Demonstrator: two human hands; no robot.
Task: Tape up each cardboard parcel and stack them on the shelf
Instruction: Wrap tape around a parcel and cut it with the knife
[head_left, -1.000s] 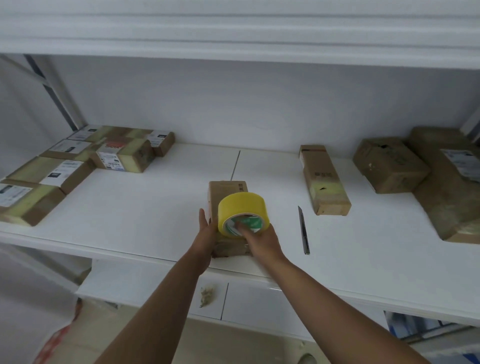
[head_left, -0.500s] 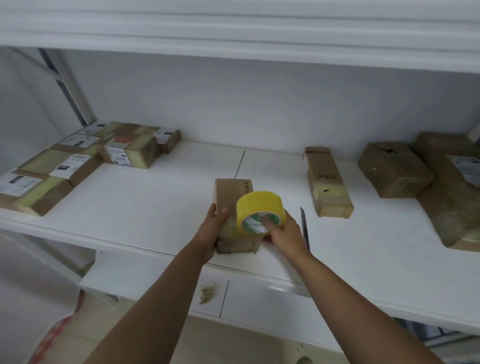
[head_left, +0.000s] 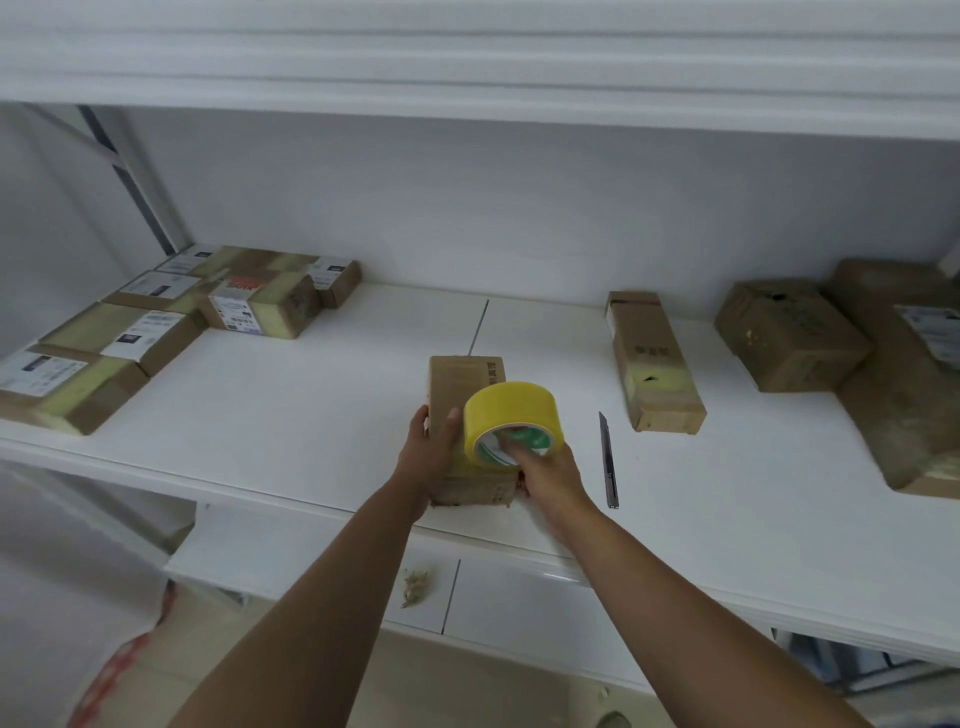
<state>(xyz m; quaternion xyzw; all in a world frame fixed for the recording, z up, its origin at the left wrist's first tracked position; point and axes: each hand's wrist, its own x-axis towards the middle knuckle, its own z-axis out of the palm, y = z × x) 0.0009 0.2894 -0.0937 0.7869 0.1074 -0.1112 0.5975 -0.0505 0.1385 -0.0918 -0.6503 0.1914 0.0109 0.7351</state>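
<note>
One camera only is covering this, riding on the person's head and looking forward and down onto the white shelf (head_left: 260, 415). It is sitting close, about an arm's reach off: both forearms are running in from 6 o'clock to the left hand (head_left: 428, 449) and right hand (head_left: 545, 467) at centre. The wide lens is taking in taped parcels (head_left: 104, 338) at 9 o'clock, brown boxes (head_left: 789, 338) at 3 o'clock, and the upper shelf's underside at 12.
</note>
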